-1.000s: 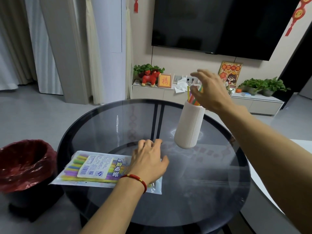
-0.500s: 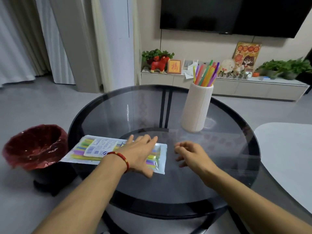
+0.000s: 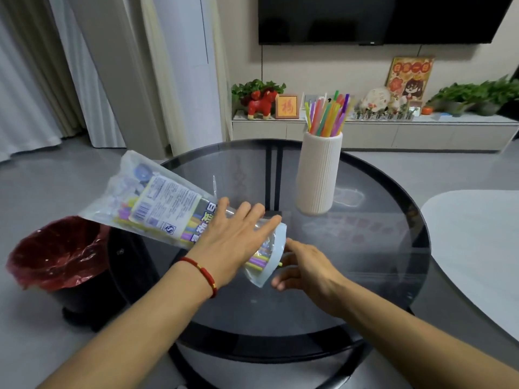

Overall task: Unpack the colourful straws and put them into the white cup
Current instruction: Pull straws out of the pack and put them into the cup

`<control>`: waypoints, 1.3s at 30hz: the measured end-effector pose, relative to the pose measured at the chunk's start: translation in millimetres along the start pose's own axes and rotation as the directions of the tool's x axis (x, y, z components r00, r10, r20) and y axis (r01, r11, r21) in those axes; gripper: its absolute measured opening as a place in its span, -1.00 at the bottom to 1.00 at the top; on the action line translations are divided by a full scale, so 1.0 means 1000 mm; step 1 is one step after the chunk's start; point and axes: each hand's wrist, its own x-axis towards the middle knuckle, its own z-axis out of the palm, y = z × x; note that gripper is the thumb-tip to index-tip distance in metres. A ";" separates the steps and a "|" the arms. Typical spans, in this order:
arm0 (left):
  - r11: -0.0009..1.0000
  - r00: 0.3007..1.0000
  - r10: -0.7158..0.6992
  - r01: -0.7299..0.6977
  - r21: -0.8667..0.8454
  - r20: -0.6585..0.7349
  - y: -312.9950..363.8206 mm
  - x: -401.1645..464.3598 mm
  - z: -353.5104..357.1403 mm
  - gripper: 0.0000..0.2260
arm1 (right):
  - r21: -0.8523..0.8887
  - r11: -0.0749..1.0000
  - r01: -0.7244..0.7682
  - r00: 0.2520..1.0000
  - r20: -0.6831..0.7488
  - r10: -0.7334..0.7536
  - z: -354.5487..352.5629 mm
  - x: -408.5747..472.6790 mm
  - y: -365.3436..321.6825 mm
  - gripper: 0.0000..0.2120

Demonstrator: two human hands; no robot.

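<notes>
Straw packet (image 3: pixel 157 204) held clear of glass surface (image 3: pixel 365 248), long axis tilted, open mouth low toward right | left hand (image 3: pixel 238 242) gripping lower end | right hand (image 3: pixel 306 268) loosely curled at mouth, nothing held, nearest exposed straw ends (image 3: pixel 259 259) | white cup (image 3: pixel 318 175) upright beyond, part-filled.

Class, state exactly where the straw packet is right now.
In the head view, the straw packet is held tilted above the glass table's left edge by the left hand, near the red-lined bin.
</notes>
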 end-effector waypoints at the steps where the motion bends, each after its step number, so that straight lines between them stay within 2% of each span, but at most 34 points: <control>1: 1.000 1.000 -0.003 0.003 -0.007 0.021 0.000 0.000 0.002 0.04 | 0.017 1.000 -0.004 1.000 0.023 0.003 -0.001 0.000 0.000 -0.62; 4: 0.997 0.996 -0.028 0.033 -0.063 0.082 0.001 0.000 0.008 0.01 | -0.022 0.999 0.035 0.998 0.060 -0.034 -0.003 -0.001 0.006 -0.68; 7: 0.990 0.991 -0.035 0.052 -0.131 0.130 -0.001 -0.002 0.014 0.03 | -0.208 0.966 0.153 0.987 -0.020 -0.161 -0.006 0.000 0.011 -0.74; 10: 0.971 0.979 -0.052 0.096 -0.219 0.198 -0.006 -0.007 0.019 0.07 | -0.505 0.817 0.279 0.919 -0.107 -0.379 -0.013 0.004 0.007 -0.81; 12: 0.946 0.964 -0.066 0.142 -0.290 0.257 -0.010 -0.010 0.022 0.10 | -0.573 0.753 0.323 0.872 -0.130 -0.472 -0.018 0.006 0.002 -0.85; 15: 0.916 0.948 -0.080 0.192 -0.352 0.309 -0.017 -0.014 0.025 0.11 | -0.574 0.727 0.376 0.831 -0.138 -0.539 -0.025 0.009 -0.002 -0.95; 17: 0.908 0.939 -0.091 0.215 -0.360 0.331 -0.020 -0.017 0.027 0.11 | -0.560 0.725 0.401 0.817 -0.140 -0.560 -0.033 0.009 -0.004 -0.94; 21: 0.894 0.923 -0.092 0.242 -0.378 0.375 -0.022 -0.018 0.027 0.11 | -0.501 0.769 0.397 0.830 -0.161 -0.534 -0.056 0.005 -0.011 -0.90; 24: 0.876 0.905 -0.046 0.240 -0.418 0.423 -0.020 -0.018 0.025 0.15 | -0.502 0.756 0.421 0.824 -0.137 -0.550 -0.067 0.001 -0.015 -0.87; 27: 0.809 0.918 0.012 0.225 -0.544 0.397 -0.010 -0.015 0.020 0.12 | -0.525 0.728 0.440 0.818 -0.101 -0.567 -0.071 -0.002 -0.017 -0.85; 30: 0.731 0.951 -0.037 0.236 -0.641 0.308 0.003 -0.005 0.015 -0.09 | -0.546 0.703 0.455 0.817 -0.059 -0.574 -0.072 -0.005 -0.020 -0.86; 34: 0.737 0.966 -0.095 0.231 -0.635 0.241 0.012 0.007 0.017 -0.45 | -0.508 0.732 0.455 0.827 -0.064 -0.559 -0.074 -0.009 -0.023 -0.86; 39: 0.785 0.955 -0.082 0.237 -0.573 0.284 0.013 0.011 0.025 -0.57 | -0.409 0.802 0.436 0.849 -0.108 -0.517 -0.088 -0.016 -0.025 -0.85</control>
